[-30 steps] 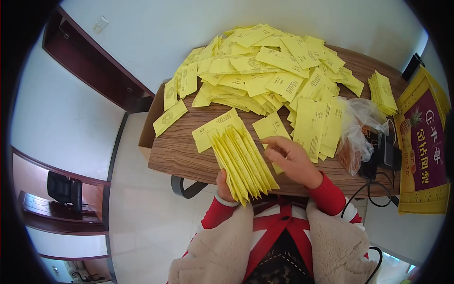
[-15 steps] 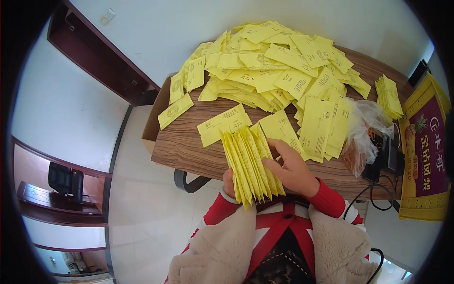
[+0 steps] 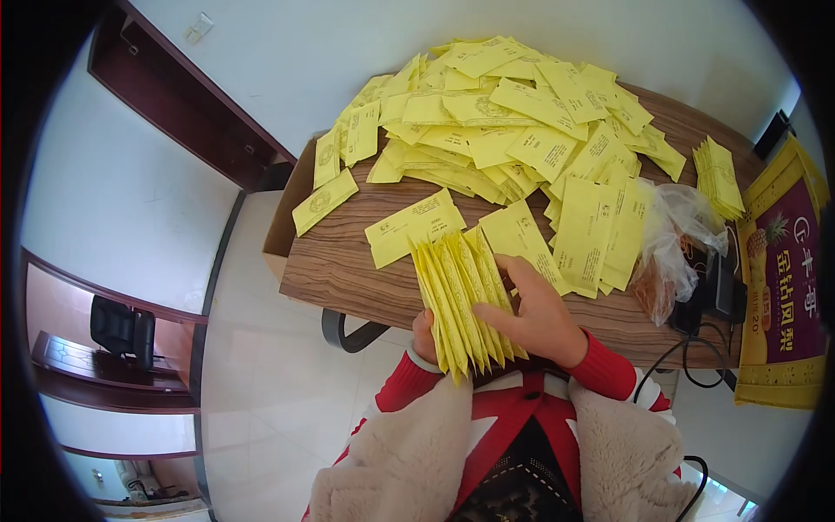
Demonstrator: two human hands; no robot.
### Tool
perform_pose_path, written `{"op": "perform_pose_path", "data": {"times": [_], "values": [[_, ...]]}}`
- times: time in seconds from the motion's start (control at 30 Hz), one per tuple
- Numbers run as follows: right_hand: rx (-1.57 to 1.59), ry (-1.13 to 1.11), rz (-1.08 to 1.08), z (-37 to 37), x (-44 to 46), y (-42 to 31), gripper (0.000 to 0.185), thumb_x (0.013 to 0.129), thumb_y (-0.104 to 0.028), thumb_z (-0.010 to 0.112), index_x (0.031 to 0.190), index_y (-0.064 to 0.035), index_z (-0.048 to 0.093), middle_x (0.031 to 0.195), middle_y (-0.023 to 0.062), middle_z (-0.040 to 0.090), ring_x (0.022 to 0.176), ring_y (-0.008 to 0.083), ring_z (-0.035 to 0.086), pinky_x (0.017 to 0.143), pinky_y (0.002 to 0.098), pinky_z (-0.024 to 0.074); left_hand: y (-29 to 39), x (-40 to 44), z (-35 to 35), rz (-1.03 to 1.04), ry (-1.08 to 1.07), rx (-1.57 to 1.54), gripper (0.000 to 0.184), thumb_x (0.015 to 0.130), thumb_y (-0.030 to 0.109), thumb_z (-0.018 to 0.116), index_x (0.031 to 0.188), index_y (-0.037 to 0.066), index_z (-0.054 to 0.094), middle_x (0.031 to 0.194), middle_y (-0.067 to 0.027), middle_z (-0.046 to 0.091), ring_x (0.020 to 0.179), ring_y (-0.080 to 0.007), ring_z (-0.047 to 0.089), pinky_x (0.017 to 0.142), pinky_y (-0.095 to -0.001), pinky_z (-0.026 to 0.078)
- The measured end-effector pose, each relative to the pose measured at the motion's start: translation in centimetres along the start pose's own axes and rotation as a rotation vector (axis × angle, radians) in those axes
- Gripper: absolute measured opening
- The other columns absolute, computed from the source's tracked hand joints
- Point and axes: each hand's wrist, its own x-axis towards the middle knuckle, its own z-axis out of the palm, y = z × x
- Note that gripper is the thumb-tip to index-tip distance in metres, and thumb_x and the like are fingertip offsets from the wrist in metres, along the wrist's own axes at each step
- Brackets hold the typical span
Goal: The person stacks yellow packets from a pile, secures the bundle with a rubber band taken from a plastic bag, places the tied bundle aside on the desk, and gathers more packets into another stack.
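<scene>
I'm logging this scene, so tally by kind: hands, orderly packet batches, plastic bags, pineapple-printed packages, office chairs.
Bare left hand, bare right hand: 2
Held yellow paper batch, yellow paper stack at right: 2
Translucent plastic bag: 1
Yellow-and-purple pineapple-printed package: 1
Black office chair: 1
Total: 7

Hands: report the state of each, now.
Left hand: closed on the stack of yellow packets.
Right hand: partly curled, against the same stack's other side.
</scene>
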Motion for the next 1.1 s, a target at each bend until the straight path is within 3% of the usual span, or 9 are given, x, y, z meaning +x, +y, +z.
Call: {"op": "perform_pose_path", "data": {"times": [0.13, 0.47, 0.8, 1.0, 1.1], "values": [[-0.034, -0.017, 0.054, -0.2, 0.0, -0.3, 0.058, 0.090, -0.019, 0.073, 0.140, 0.0037, 0.052, 0.120, 0.0175, 0.063, 0.096, 0.0248, 0.061, 0.083, 0.0326, 0.0518, 1.1, -0.9, -2.0, -0.183, 0.088, -0.047, 0.057, 0.106, 0.023, 0.037, 0.159, 0.002, 0.038, 0.154, -0.0231, 0.050, 0.138, -0.0371, 0.055, 0.113, -0.0503, 0.049], [-0.011, 0.000, 0.046, -0.2, -0.3, -1.2, 0.062, 0.088, -0.021, 0.074, 0.140, 0.0049, 0.051, 0.121, 0.0198, 0.062, 0.102, 0.0297, 0.063, 0.091, 0.0368, 0.0513, 0.0, -0.2, -0.8, -0.088, 0.124, 0.094, 0.066, 0.103, 0.032, 0.048, 0.162, 0.005, 0.034, 0.158, -0.0213, 0.047, 0.140, -0.0363, 0.053, 0.116, -0.0515, 0.045], [-0.081, 0.009, 0.077, 0.2, -0.4, -1.0, 0.071, 0.086, -0.026, 0.076, 0.143, 0.0055, 0.048, 0.125, 0.0222, 0.060, 0.108, 0.0343, 0.062, 0.097, 0.0383, 0.0501, 0.9, -0.1, -0.7, -0.205, 0.078, 0.127, 0.066, 0.104, 0.031, 0.049, 0.163, 0.007, 0.032, 0.161, -0.0212, 0.042, 0.145, -0.0353, 0.047, 0.119, -0.0521, 0.042], [0.029, -0.052, 0.106, -0.4, -0.3, -2.5, 0.078, 0.084, -0.026, 0.078, 0.147, 0.0054, 0.045, 0.129, 0.0244, 0.059, 0.113, 0.0359, 0.061, 0.100, 0.0394, 0.0494, 0.4, -0.4, -1.2, -0.153, 0.023, 0.129, 0.066, 0.104, 0.030, 0.050, 0.163, 0.007, 0.031, 0.162, -0.0204, 0.041, 0.147, -0.0349, 0.045, 0.120, -0.0520, 0.041], [-0.046, -0.004, 0.030, 0.4, -0.4, -2.0, 0.083, 0.082, -0.027, 0.080, 0.149, 0.0054, 0.043, 0.133, 0.0257, 0.058, 0.117, 0.0375, 0.060, 0.102, 0.0410, 0.0481, 1.5, -2.0, -2.4, -0.244, 0.172, 0.185, 0.079, 0.097, 0.033, 0.063, 0.165, 0.011, 0.028, 0.164, -0.0193, 0.040, 0.147, -0.0366, 0.046, 0.120, -0.0533, 0.041]]}}
